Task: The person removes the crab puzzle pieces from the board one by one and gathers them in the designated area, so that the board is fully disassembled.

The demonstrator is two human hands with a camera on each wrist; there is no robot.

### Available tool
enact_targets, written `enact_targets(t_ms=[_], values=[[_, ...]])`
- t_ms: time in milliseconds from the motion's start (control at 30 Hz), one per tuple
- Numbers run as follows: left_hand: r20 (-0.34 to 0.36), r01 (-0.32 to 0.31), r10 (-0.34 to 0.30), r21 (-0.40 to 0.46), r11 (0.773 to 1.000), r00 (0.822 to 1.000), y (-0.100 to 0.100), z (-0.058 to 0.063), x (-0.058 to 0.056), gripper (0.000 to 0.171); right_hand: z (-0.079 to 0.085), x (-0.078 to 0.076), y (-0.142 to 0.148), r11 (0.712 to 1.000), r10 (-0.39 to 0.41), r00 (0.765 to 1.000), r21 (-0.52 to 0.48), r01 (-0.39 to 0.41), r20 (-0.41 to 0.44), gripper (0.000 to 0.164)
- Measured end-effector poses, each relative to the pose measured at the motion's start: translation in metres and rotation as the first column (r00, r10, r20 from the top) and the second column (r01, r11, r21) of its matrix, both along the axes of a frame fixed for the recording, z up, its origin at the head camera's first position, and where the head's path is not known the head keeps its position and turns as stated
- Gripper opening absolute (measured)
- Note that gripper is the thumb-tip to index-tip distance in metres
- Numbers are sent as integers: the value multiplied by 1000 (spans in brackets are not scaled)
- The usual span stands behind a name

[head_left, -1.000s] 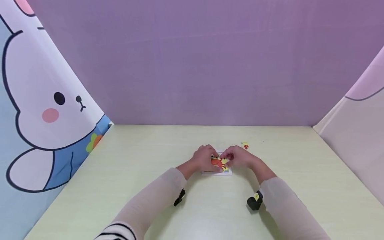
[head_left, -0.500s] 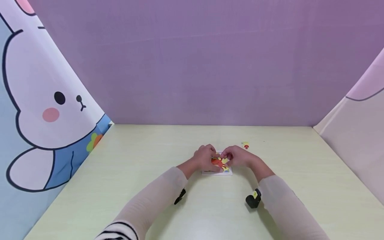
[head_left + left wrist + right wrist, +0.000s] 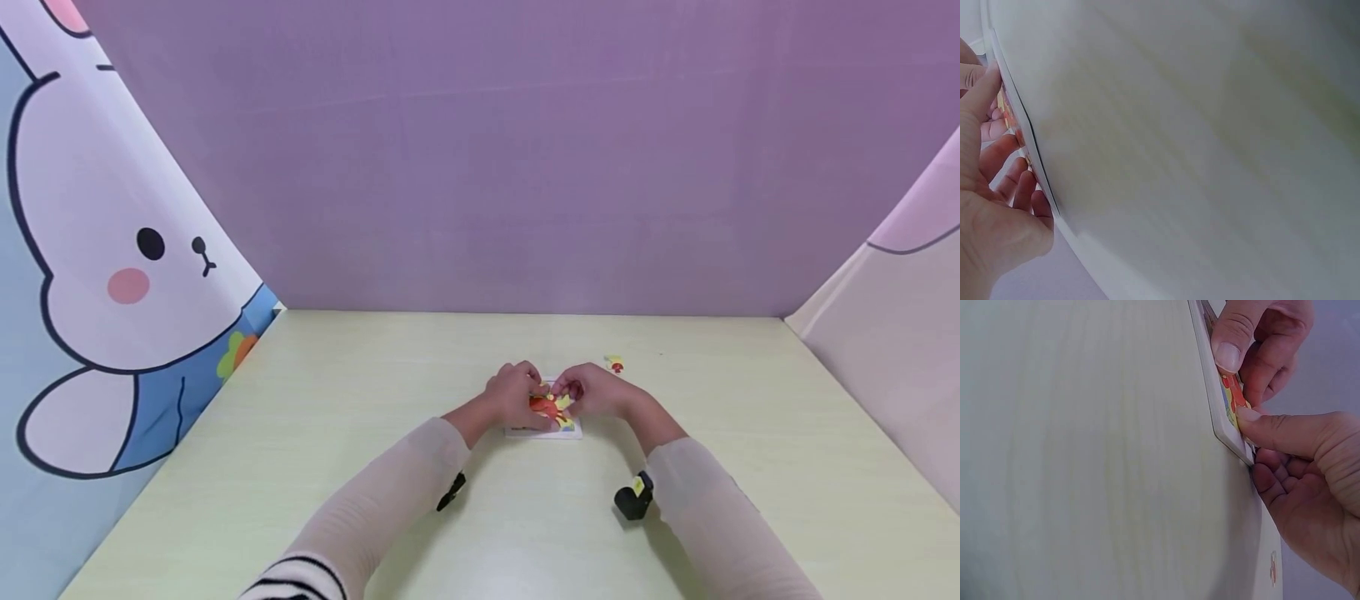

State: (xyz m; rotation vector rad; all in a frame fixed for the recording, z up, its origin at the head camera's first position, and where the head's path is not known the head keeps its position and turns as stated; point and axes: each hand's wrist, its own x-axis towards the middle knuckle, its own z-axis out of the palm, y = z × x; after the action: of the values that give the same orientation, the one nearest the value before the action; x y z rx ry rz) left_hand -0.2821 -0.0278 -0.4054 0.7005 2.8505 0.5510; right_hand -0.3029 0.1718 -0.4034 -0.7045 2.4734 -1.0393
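A small white-framed jigsaw puzzle board (image 3: 519, 433) lies flat on the table, bearing a red and yellow crab-like picture (image 3: 546, 407). My left hand (image 3: 514, 398) holds the board from its left, its thumb near the front and its bent fingers towards the back. From the right, my right hand (image 3: 597, 390) reaches over the picture and pinches a yellowish puzzle piece (image 3: 564, 402) between thumb and forefinger. The right wrist view shows that thumb (image 3: 1272, 430) pressed on the picture near the board's corner. The hands partly cover the board.
Behind my right hand lies a loose yellow and red puzzle piece (image 3: 614, 363) on the pale wooden table (image 3: 375, 367). A purple backdrop (image 3: 480, 167) rises at the table's far edge. Wrist cameras hang beneath both sleeves, including a black camera (image 3: 633, 497) at right.
My left fingers have shifted slightly over the back of the picture, and my right wrist has moved slightly. Both hands otherwise keep their places at the board.
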Motion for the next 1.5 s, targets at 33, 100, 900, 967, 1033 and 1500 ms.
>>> enact_targets(t_ms=[33, 100, 900, 967, 1033, 1500], values=[[-1, 1, -1, 0, 1000, 1000, 0, 0, 0, 64, 0, 0, 0, 1000, -1, 1000, -2, 1, -2, 29], [-2, 1, -1, 0, 1000, 1000, 0, 0, 0, 64, 0, 0, 1, 1000, 0, 1000, -8, 0, -7, 29], [-21, 33, -34, -33, 999, 999, -2, 3, 1, 59, -5, -3, -2, 1000, 10, 995, 10, -10, -94, 17], [-22, 33, -34, -35, 999, 999, -2, 2, 1, 59, -5, -2, -4, 1000, -6, 995, 8, 7, -97, 16], [-16, 31, -32, -31, 999, 999, -1, 2, 1, 59, -4, -1, -5, 1000, -25, 995, 10, 26, -98, 16], [-27, 51, -52, -65, 997, 998, -1, 1, 1, 67, -3, 1, -1, 996, -38, 998, -85, 33, -57, 12]])
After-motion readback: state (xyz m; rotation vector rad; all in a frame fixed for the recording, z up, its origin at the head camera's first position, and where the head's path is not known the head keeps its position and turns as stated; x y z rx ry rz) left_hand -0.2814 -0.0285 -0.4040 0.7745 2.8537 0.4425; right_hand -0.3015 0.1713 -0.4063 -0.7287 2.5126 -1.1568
